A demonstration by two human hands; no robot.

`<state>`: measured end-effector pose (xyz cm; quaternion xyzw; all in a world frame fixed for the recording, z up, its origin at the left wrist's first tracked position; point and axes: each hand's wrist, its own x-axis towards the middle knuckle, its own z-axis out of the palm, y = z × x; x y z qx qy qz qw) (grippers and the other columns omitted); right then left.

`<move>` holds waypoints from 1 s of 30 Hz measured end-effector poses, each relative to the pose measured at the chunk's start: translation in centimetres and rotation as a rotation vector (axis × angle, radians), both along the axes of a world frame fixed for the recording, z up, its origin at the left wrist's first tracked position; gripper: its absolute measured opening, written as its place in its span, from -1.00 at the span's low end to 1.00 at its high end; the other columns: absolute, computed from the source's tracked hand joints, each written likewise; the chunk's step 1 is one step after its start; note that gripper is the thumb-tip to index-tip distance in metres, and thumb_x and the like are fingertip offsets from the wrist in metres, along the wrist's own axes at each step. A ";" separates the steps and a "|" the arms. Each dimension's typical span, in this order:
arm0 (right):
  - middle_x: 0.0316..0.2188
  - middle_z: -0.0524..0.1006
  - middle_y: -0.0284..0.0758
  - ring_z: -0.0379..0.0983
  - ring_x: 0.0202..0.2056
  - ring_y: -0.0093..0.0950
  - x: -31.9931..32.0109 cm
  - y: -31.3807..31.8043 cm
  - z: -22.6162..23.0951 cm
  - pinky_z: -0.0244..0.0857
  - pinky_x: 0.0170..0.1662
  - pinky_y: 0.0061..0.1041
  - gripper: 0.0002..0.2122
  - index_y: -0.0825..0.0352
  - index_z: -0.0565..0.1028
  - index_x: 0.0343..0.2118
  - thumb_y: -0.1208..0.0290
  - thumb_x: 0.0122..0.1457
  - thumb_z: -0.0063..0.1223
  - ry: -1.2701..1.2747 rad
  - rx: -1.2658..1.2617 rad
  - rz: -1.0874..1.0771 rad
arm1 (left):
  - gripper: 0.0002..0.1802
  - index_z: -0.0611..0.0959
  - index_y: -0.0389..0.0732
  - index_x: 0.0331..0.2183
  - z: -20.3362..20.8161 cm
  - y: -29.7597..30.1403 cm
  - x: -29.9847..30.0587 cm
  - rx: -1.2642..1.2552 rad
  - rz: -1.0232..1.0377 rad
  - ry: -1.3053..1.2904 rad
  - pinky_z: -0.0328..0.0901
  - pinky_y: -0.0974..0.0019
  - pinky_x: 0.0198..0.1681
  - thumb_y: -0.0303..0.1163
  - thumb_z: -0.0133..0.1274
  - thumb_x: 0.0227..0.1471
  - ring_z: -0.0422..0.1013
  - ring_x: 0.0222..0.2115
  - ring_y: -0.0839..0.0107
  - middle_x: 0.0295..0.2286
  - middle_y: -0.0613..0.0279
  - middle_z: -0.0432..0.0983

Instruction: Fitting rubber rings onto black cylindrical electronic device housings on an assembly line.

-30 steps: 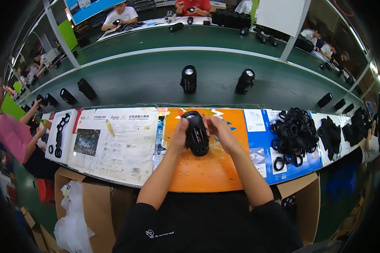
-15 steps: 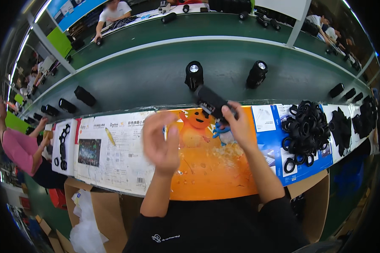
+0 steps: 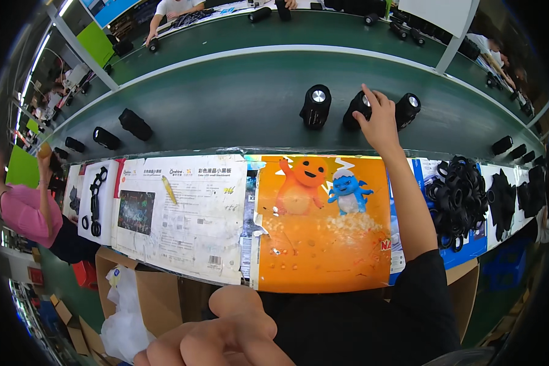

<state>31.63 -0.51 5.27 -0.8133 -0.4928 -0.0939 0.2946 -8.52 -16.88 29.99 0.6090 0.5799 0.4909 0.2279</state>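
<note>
My right hand (image 3: pixel 379 121) reaches over the green conveyor belt, its fingers around the top of a black cylindrical speaker (image 3: pixel 354 114). That speaker stands upright between two others, one on the left (image 3: pixel 316 110) and one on the right (image 3: pixel 407 111), each with a round silver disc on top. Low in the picture my left hand (image 3: pixel 222 332) is close to the camera, in front of my body. Its bent knuckles show, while the lower edge cuts off the fingertips, so whether it is open or closed is unclear.
In front of me lies an orange printed board (image 3: pixel 323 250) beside a white one (image 3: pixel 183 226) with a yellow pen-like tool (image 3: pixel 169 190). Black rings (image 3: pixel 459 201) are heaped at right. More speakers (image 3: pixel 135 124) stand at left. A person in pink (image 3: pixel 30 210) works there; open cartons (image 3: pixel 155 299) sit below.
My right hand has carried the speaker from above the orange board onto the belt, between the two standing ones. My left hand has dropped from over the board toward my body.
</note>
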 end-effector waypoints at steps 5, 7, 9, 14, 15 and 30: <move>0.39 0.39 0.02 0.25 0.39 0.01 -0.2 1.0 -0.9 0.14 0.46 0.05 -0.38 0.19 0.48 0.41 0.37 0.27 0.35 -0.137 -0.008 -0.069 | -0.75 0.54 -0.13 -0.43 -0.7 4.1 -1.0 -0.149 -0.940 -1.650 0.41 0.20 -0.42 -0.51 0.09 0.37 0.51 -0.39 0.32 -0.40 0.27 0.51; 0.40 0.37 0.01 0.22 0.40 0.01 -1.4 1.5 -0.1 0.09 0.46 0.06 -0.43 0.21 0.51 0.37 0.39 0.27 0.33 -0.261 0.066 -0.052 | -0.79 0.55 -0.15 -0.39 -1.7 6.3 -1.4 -0.288 -1.113 -1.751 0.45 0.13 -0.38 -0.51 0.08 0.37 0.53 -0.37 0.29 -0.35 0.24 0.52; 0.40 0.35 0.00 0.20 0.42 0.01 -2.2 1.3 0.2 0.04 0.46 0.07 -0.47 0.24 0.54 0.32 0.40 0.26 0.31 -0.384 0.128 -0.057 | -0.84 0.55 -0.17 -0.35 -3.2 8.9 -1.4 -0.463 -1.295 -1.848 0.50 0.06 -0.34 -0.51 0.08 0.36 0.55 -0.34 0.26 -0.31 0.22 0.52; 0.36 0.37 -0.06 0.22 0.39 -0.01 -3.9 2.4 1.6 0.06 0.42 0.06 -0.53 0.22 0.58 0.23 0.42 0.23 0.29 -0.275 0.255 0.113 | -0.94 0.53 -0.20 -0.18 -4.2 11.7 -1.3 -0.702 -1.925 -1.755 0.53 -0.34 -0.28 -0.44 0.01 0.43 0.61 -0.19 0.14 -0.16 0.11 0.45; 0.36 0.37 -0.06 0.22 0.39 -0.01 -4.1 2.5 1.2 0.06 0.42 0.06 -0.53 0.22 0.58 0.23 0.42 0.23 0.29 -0.277 0.255 0.109 | -0.95 0.53 -0.20 -0.17 -5.1 10.9 -2.4 -0.667 -1.808 -1.788 0.54 -0.34 -0.29 -0.45 0.01 0.43 0.62 -0.19 0.14 -0.15 0.09 0.46; 0.36 0.41 -0.05 0.26 0.39 0.01 -5.0 4.9 -1.7 0.17 0.42 0.02 -0.38 0.21 0.45 0.35 0.24 0.25 0.42 -0.044 0.099 0.080 | -0.95 0.53 -0.19 -0.15 -5.7 10.1 -4.0 -0.662 -1.839 -1.848 0.54 -0.40 -0.26 -0.44 0.03 0.44 0.64 -0.35 0.16 -0.14 0.06 0.52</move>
